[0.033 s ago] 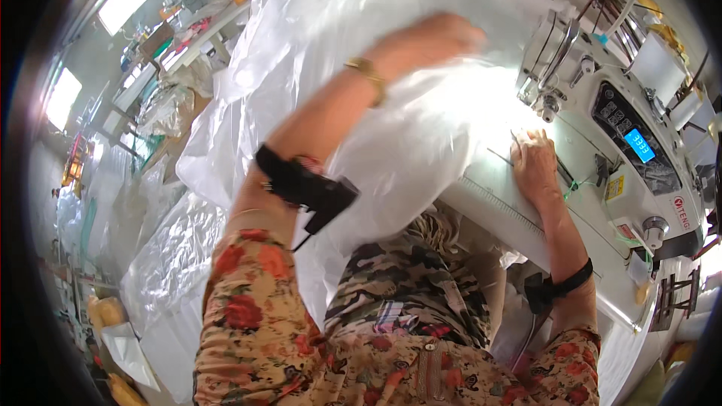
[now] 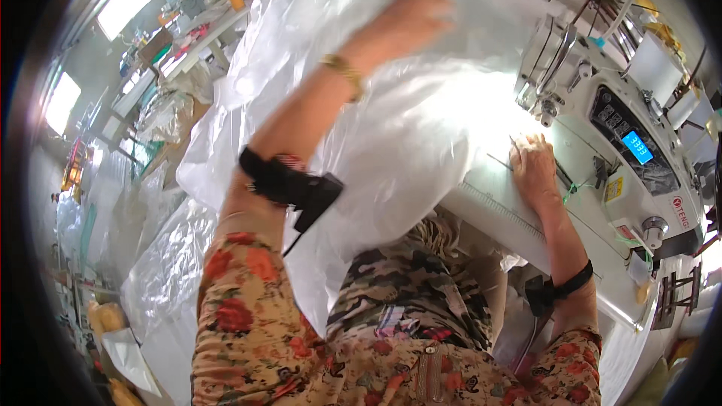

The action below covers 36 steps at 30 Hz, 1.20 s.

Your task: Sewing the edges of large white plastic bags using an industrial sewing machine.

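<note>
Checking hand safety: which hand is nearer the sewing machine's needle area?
Right. The right hand lies flat just below the needle area; the left hand is farther left on the clear plastic sheet.

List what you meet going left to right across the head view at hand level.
Cluttered side table → left hand on the clear plastic sheet → right hand on the table → sewing machine.

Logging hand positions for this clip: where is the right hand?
In the head view, the right hand lies flat on the sewing table, right of centre, at the edge of the white plastic sheet, just below the sewing machine.
</note>
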Each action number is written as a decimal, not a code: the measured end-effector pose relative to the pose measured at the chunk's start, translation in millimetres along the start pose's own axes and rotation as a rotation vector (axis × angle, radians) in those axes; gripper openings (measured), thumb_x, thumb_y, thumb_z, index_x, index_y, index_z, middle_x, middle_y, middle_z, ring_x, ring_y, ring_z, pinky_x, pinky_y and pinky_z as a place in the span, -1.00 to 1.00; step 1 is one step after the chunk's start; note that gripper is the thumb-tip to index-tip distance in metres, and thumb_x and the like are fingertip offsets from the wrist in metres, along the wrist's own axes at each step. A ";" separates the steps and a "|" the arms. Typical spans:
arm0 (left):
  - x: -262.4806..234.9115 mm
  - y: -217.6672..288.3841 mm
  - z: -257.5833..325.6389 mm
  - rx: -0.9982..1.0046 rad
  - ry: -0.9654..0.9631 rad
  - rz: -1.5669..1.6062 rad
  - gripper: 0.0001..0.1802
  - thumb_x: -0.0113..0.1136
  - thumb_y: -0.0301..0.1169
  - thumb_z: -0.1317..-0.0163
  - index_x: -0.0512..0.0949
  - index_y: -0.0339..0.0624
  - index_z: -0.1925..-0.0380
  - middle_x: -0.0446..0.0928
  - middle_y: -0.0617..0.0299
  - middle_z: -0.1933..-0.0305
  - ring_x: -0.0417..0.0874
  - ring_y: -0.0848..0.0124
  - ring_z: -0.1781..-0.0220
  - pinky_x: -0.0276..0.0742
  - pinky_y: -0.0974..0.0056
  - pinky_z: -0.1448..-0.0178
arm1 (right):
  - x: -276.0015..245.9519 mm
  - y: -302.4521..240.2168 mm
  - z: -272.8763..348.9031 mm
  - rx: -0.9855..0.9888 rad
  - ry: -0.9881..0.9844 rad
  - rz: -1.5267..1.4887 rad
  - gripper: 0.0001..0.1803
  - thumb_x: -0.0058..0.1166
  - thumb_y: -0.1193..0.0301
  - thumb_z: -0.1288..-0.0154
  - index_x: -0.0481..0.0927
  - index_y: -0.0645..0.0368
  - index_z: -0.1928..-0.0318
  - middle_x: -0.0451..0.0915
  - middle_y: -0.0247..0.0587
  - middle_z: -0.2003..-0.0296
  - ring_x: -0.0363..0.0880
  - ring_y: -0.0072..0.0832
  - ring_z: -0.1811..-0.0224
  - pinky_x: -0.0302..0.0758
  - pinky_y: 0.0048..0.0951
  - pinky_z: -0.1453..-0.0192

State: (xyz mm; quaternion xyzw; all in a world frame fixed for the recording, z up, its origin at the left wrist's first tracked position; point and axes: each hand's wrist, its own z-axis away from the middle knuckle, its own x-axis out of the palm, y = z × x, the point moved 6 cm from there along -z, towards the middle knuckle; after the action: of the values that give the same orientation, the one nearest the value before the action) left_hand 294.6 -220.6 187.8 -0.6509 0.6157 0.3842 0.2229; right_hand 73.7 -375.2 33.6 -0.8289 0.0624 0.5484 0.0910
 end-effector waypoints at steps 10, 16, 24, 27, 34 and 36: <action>-54.1 -232.5 148.3 -0.834 0.004 -0.128 -0.01 0.17 0.01 -0.24 -0.08 -0.14 -0.52 0.09 -0.16 -0.52 0.09 -0.02 -0.55 0.07 0.00 -0.53 | -8.3 -1.0 3.8 0.020 0.061 -0.109 -0.68 0.01 0.36 -0.34 0.63 0.26 0.00 0.60 -0.02 0.01 0.48 -0.16 -0.10 0.34 -0.16 -0.25; 32.2 -198.5 192.7 -0.773 0.074 -0.162 -0.51 -0.10 -0.27 -0.36 0.40 -0.15 -0.25 0.55 -0.15 -0.10 0.55 -0.13 -0.13 0.42 -0.02 -0.21 | -3.4 2.8 4.7 0.007 0.092 -0.099 -0.68 0.03 0.36 -0.33 0.63 0.25 0.00 0.59 -0.03 0.03 0.48 -0.18 -0.09 0.34 -0.18 -0.24; -25.8 -220.1 263.6 -1.078 0.521 0.073 -0.42 0.16 -0.06 -0.26 0.45 -0.24 -0.15 0.62 -0.05 0.06 0.68 0.05 0.09 0.57 0.05 -0.03 | 0.9 5.1 2.1 -0.024 0.076 0.000 -0.75 0.02 0.35 -0.29 0.64 0.23 0.16 0.61 -0.05 0.15 0.52 -0.16 -0.05 0.37 -0.17 -0.21; -45.5 -179.7 340.2 -1.089 0.711 0.781 -0.40 0.10 -0.04 -0.33 0.40 -0.22 -0.22 0.53 0.04 -0.09 0.62 0.22 -0.01 0.59 0.16 -0.07 | -1.1 2.1 4.3 -0.037 0.066 0.041 -0.76 0.02 0.33 -0.27 0.63 0.21 0.20 0.61 -0.05 0.18 0.54 -0.16 -0.04 0.40 -0.16 -0.18; -72.8 -96.4 485.4 -1.098 1.166 0.738 -0.40 0.00 -0.03 -0.38 0.41 -0.23 -0.25 0.55 0.04 -0.11 0.63 0.16 -0.01 0.61 0.10 -0.05 | -18.9 -30.8 42.6 -0.148 -0.049 -0.221 -0.75 0.10 0.37 -0.21 0.57 0.29 0.18 0.58 0.00 0.20 0.51 -0.05 -0.03 0.41 -0.09 -0.16; -83.3 -85.0 536.4 -1.158 1.225 0.690 -0.41 0.00 -0.03 -0.39 0.42 -0.24 -0.23 0.57 0.03 -0.09 0.64 0.14 -0.01 0.61 0.09 -0.05 | -33.4 -57.8 62.2 -0.291 0.157 -0.273 -0.73 0.02 0.30 -0.32 0.58 0.26 0.15 0.59 -0.01 0.21 0.55 -0.10 0.00 0.43 -0.11 -0.12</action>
State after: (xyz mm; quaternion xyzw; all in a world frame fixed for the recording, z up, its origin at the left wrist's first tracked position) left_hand 260.7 253.3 -88.0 -0.5310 0.4976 0.2655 -0.6324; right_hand 16.5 -305.0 45.4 -0.8744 -0.1233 0.4677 0.0386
